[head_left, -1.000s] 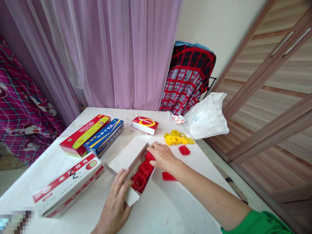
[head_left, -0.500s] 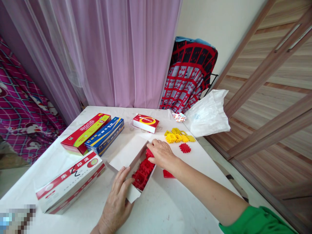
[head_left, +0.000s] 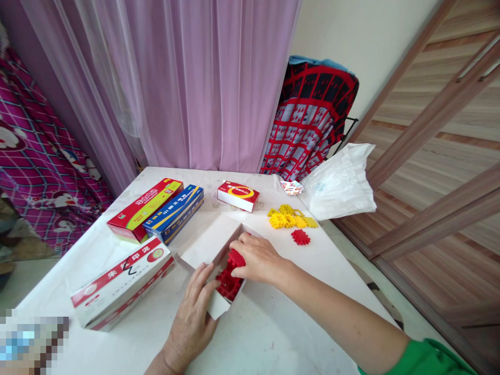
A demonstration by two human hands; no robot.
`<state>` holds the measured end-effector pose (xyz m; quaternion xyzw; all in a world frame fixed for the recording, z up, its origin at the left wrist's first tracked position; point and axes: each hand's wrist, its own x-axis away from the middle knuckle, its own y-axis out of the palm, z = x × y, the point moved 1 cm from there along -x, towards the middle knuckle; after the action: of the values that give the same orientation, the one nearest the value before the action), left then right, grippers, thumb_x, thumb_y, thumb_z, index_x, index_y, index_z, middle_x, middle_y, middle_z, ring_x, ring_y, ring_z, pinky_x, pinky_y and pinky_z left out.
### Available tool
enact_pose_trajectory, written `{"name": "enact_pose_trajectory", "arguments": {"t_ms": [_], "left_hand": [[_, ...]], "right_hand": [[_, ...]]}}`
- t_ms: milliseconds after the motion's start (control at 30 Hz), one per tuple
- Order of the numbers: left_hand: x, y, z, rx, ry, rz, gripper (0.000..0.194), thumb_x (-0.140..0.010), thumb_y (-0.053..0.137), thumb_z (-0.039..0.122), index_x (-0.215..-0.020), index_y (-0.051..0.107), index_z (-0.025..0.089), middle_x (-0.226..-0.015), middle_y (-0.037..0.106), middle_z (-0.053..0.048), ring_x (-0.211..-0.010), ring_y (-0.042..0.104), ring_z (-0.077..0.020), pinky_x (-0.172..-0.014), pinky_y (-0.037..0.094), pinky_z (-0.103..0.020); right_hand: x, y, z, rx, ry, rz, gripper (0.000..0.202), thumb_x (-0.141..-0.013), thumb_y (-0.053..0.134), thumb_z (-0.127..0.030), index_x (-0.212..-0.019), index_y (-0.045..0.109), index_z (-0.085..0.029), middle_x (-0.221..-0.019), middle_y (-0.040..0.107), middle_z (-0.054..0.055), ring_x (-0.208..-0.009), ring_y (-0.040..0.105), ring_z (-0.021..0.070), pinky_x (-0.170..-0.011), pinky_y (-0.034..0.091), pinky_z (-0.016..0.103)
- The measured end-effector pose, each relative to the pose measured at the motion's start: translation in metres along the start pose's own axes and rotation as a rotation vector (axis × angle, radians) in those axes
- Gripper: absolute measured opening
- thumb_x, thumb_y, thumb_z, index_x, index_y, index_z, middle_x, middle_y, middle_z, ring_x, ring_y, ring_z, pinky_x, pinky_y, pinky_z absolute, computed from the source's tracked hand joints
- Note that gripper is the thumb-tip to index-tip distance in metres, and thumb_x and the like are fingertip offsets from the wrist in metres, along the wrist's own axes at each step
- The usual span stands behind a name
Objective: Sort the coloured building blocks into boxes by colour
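An open white cardboard box (head_left: 214, 238) lies lengthwise on the table with its lid folded out to the left. Inside it are red plastic interlocking blocks (head_left: 230, 281) with toothed edges. My left hand (head_left: 195, 302) holds the near left corner of the box, fingers over its wall and thumb near the end flap. My right hand (head_left: 255, 258) reaches into the box from the right, its fingers closed on the red blocks. The fingertips are partly hidden. To the right of the box lie a loose red toothed piece (head_left: 300, 237) and a pile of yellow toothed pieces (head_left: 287, 217).
At the left stand a white and red box (head_left: 123, 284), a blue box (head_left: 174, 213) and a red and green box (head_left: 144, 208). A small red and white box (head_left: 238, 196) lies farther back. A white plastic bag (head_left: 339, 182) hangs over the table's right edge.
My right hand has moved nearer along the box, away from its far end. The flat red piece beside the box no longer shows. The view has shifted slightly; my left hand stays on the box.
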<state>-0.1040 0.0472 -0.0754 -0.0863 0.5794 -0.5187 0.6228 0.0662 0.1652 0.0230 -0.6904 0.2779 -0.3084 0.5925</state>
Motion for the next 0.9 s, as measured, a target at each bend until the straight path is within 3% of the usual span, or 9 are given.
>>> {"name": "enact_pose_trajectory", "arguments": {"t_ms": [200,333,433,533,600,700,800,900], "left_hand": [[0.002,-0.001,0.000,0.014,-0.018,-0.011,0.049,-0.072,0.047,0.002,-0.118,0.051,0.017,-0.145,0.044,-0.016,-0.141,0.031,-0.0300,-0.108,0.040,-0.047],[0.003,0.000,-0.001,0.021,-0.029,-0.024,0.049,-0.071,0.048,0.002,-0.118,0.050,0.017,-0.145,0.044,-0.016,-0.141,0.031,-0.0301,-0.109,0.040,-0.048],[0.003,0.000,-0.001,0.014,-0.025,-0.017,0.049,-0.071,0.047,0.002,-0.117,0.051,0.017,-0.145,0.043,-0.017,-0.142,0.030,-0.0303,-0.109,0.040,-0.048],[0.003,0.001,-0.002,0.005,-0.018,-0.020,0.052,-0.069,0.046,0.000,-0.118,0.050,0.015,-0.145,0.042,-0.017,-0.142,0.028,-0.0302,-0.110,0.039,-0.048],[0.004,0.001,-0.002,0.002,-0.019,-0.030,0.056,-0.067,0.045,-0.001,-0.120,0.050,0.015,-0.145,0.041,-0.017,-0.142,0.028,-0.0302,-0.109,0.039,-0.048],[0.003,0.001,-0.003,0.004,-0.015,-0.028,0.057,-0.066,0.045,-0.001,-0.120,0.051,0.016,-0.145,0.042,-0.016,-0.141,0.030,-0.0305,-0.109,0.040,-0.049],[0.002,0.000,-0.003,0.013,-0.010,0.002,0.058,-0.065,0.044,0.000,-0.120,0.051,0.018,-0.145,0.044,-0.015,-0.140,0.032,-0.0304,-0.108,0.040,-0.049],[0.000,0.000,-0.003,0.006,-0.004,0.011,0.062,-0.063,0.043,0.000,-0.122,0.050,0.019,-0.145,0.044,-0.014,-0.140,0.033,-0.0301,-0.107,0.042,-0.048]], "right_hand": [[0.001,0.001,0.001,-0.016,-0.001,0.005,0.056,-0.065,0.075,-0.056,-0.110,0.061,-0.024,-0.105,0.058,0.006,-0.097,0.056,0.0237,-0.079,0.042,0.033],[0.007,-0.015,0.016,-0.048,0.055,0.049,0.038,-0.080,0.065,-0.043,-0.113,0.062,-0.026,-0.108,0.060,0.005,-0.101,0.057,0.0213,-0.083,0.041,0.031],[0.011,-0.028,0.051,-0.027,0.216,0.118,0.025,-0.086,0.055,-0.034,-0.106,0.067,-0.025,-0.108,0.065,0.004,-0.098,0.060,0.0193,-0.082,0.041,0.029],[0.018,-0.032,0.106,0.037,0.442,0.139,0.025,-0.088,0.049,-0.032,-0.101,0.069,-0.025,-0.106,0.069,0.004,-0.095,0.062,0.0200,-0.078,0.042,0.029],[0.028,-0.027,0.145,0.082,0.611,0.107,0.024,-0.087,0.049,-0.032,-0.099,0.070,-0.025,-0.109,0.070,0.004,-0.099,0.062,0.0217,-0.077,0.043,0.030],[0.044,-0.011,0.187,0.086,0.775,0.056,0.032,-0.087,0.050,-0.035,-0.111,0.067,-0.023,-0.118,0.067,0.007,-0.106,0.061,0.0243,-0.082,0.043,0.031],[0.056,0.011,0.207,0.054,0.824,0.016,0.050,-0.084,0.054,-0.046,-0.125,0.059,-0.018,-0.125,0.063,0.013,-0.111,0.060,0.0267,-0.085,0.044,0.033],[0.057,0.030,0.211,0.001,0.845,-0.028,0.067,-0.082,0.054,-0.055,-0.136,0.048,-0.016,-0.130,0.059,0.015,-0.116,0.057,0.0269,-0.087,0.043,0.033]]}}
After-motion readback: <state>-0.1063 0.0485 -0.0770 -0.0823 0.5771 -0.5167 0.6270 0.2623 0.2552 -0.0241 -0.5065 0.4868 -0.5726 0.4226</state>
